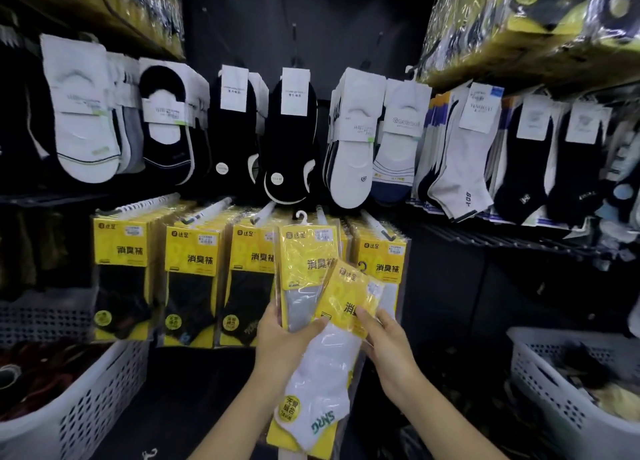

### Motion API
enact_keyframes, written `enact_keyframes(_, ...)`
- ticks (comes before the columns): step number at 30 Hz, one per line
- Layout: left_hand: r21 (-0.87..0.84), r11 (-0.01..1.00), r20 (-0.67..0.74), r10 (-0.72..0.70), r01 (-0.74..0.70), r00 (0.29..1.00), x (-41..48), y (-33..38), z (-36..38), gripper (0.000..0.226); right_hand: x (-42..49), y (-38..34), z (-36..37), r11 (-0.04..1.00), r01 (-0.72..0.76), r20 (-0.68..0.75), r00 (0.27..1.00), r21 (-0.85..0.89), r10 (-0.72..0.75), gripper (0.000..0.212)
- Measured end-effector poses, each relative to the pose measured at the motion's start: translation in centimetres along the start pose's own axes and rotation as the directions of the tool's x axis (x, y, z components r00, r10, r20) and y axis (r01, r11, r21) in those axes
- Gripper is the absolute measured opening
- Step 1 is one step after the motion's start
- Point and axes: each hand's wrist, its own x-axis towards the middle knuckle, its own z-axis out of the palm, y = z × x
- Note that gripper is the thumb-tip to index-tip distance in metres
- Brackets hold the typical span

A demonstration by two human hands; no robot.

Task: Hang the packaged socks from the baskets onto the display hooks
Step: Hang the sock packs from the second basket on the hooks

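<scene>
My left hand (284, 342) grips a stack of yellow sock packs; the upright one in front shows grey socks (304, 276) and has a white plastic hanger hook (300, 217) on top. My right hand (388, 342) pinches a tilted yellow pack of white socks (329, 366) lying across that stack. Behind them, rows of yellow packs with black socks (188, 279) hang on display hooks (207, 212). The hook of the upright pack sits just below the hook row, free of any peg.
Loose white and black socks (294, 137) hang on the upper row. A white basket (86, 400) stands at lower left, another white basket (554, 387) at lower right with packs inside. Wrapped yellow bundles (519, 19) sit on the top shelves.
</scene>
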Motion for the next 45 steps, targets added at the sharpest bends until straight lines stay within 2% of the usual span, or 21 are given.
enact_keyframes(3, -0.04, 0.999, 0.047, 0.003, -0.001, 0.999, -0.6, 0.4, 0.1, 0.032, -0.4, -0.3, -0.5, 0.999, 0.017, -0.036, 0.999, 0.031, -0.016, 0.023)
enact_keyframes(5, -0.024, 1.0, 0.013, 0.014, -0.014, 1.0, -0.5, 0.7, -0.2, 0.012, -0.2, -0.5, -1.3, 0.999, 0.012, -0.079, 0.997, 0.032, -0.01, 0.027)
enact_keyframes(6, -0.005, 1.0, -0.01, 0.019, -0.019, 1.0, -0.4, 0.8, -0.5, 0.009, 0.0, -0.6, -1.8, 1.0, 0.013, -0.107, 0.994, 0.021, -0.01, 0.03)
enact_keyframes(10, 0.061, 0.996, -0.035, 0.074, -0.072, 0.997, 0.2, 1.3, -1.6, 0.014, 0.8, -1.3, -4.2, 0.994, 0.065, -0.176, 0.981, -0.083, -0.079, 0.014)
enact_keyframes(17, 0.083, 0.987, -0.029, 0.142, -0.139, 0.989, 1.7, 2.1, -2.4, 0.013, 4.8, -5.0, -7.6, 0.974, 0.158, -0.272, 0.942, -0.165, -0.199, 0.013)
enact_keyframes(23, 0.077, 0.987, -0.021, 0.14, -0.138, 0.99, 3.1, 1.5, -2.2, 0.013, 8.5, -6.2, -7.6, 0.947, 0.194, -0.158, 0.958, -0.257, -0.24, 0.009)
enact_keyframes(30, 0.061, 0.988, -0.007, 0.145, -0.145, 0.989, 3.9, 0.7, -1.7, 0.014, 11.0, -4.4, -7.3, 0.962, 0.203, -0.038, 0.976, -0.184, -0.213, 0.012)
enact_keyframes(33, 0.046, 0.988, 0.008, 0.147, -0.147, 0.989, 4.1, 0.4, -1.3, 0.014, 12.1, -3.5, -7.1, 0.967, 0.193, -0.028, 0.979, -0.165, -0.2, 0.013)
enact_keyframes(35, 0.036, 0.988, 0.01, 0.149, -0.149, 0.989, 4.2, 0.3, -1.0, 0.015, 12.9, -3.0, -6.8, 0.966, 0.182, -0.07, 0.978, -0.183, -0.198, 0.011)
enact_keyframes(38, 0.045, 0.986, 0.032, 0.157, -0.158, 0.987, 4.2, 0.0, -0.5, 0.02, 13.8, -1.9, -7.0, 0.959, 0.1, -0.244, 0.955, -0.266, -0.167, 0.018)
enact_keyframes(40, 0.02, 0.988, 0.047, 0.15, -0.151, 0.988, 4.0, -0.1, -0.2, 0.02, 13.8, -0.8, -7.7, 0.965, 0.026, -0.369, 0.921, -0.262, -0.125, 0.026)
enact_keyframes(42, 0.002, 0.989, 0.051, 0.147, -0.147, 0.988, 3.8, -0.1, 0.0, 0.021, 13.1, 0.2, -8.5, 0.972, -0.031, -0.457, 0.886, -0.232, -0.081, 0.021)
enact_keyframes(45, 0.009, 0.991, 0.076, 0.134, -0.135, 0.988, 3.5, -0.1, 0.5, 0.021, 11.3, 0.9, -9.8, 0.974, -0.053, -0.517, 0.853, -0.222, -0.071, 0.019)
